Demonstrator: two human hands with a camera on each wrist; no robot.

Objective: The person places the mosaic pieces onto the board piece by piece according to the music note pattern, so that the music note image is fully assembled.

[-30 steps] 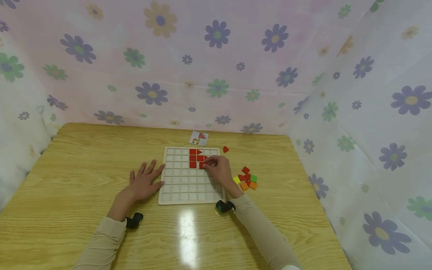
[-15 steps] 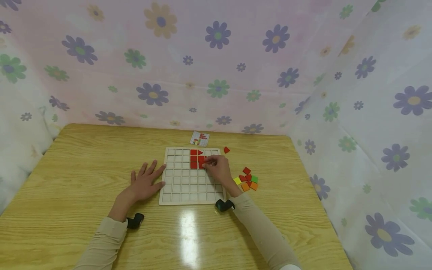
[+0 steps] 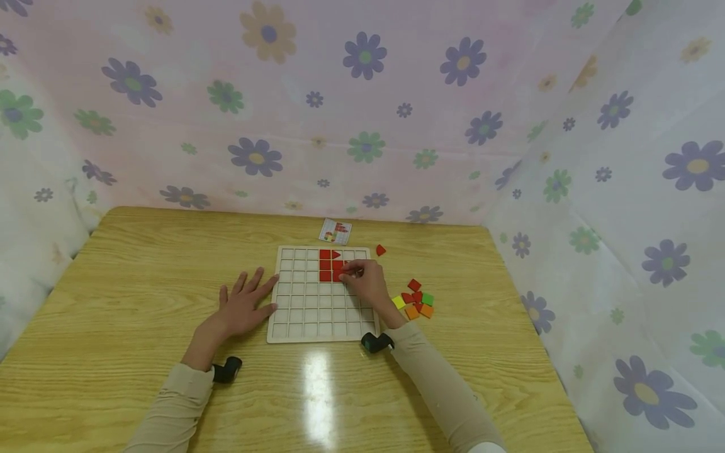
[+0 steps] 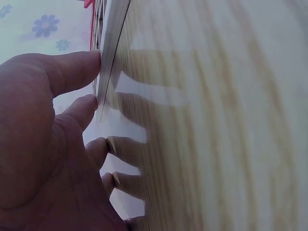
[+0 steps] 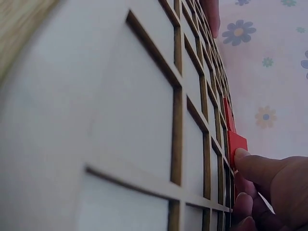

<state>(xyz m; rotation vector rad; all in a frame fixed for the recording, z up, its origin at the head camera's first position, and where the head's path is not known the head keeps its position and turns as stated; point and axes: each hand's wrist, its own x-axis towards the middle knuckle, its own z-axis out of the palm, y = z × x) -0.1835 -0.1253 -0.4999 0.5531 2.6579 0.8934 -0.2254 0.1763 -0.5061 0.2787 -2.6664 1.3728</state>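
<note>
Fabric (image 3: 306, 119) printed with flowers rises beyond the wooden grid board (image 3: 310, 302), and the wood-grain table (image 3: 141, 270) spreads beneath that board. Your left hand (image 3: 242, 308) rests flat with fingers spread at the board's left edge, its thumb and index fingertip touching that edge and nothing in its grasp. Your right hand (image 3: 368, 282), above the board's far right part, pinches a red square tile (image 5: 238, 144) between thumb and fingers; you have it just right of the nearest in the board's column of three red squares (image 3: 325, 265), though whether it sits flat you cannot tell. A printed card (image 3: 335, 231) lies just beyond the board's far edge. Right of the board you have loose red, orange, green and yellow pieces (image 3: 411, 311); a red wedge (image 3: 381, 250) lies just off its far right corner.
</note>
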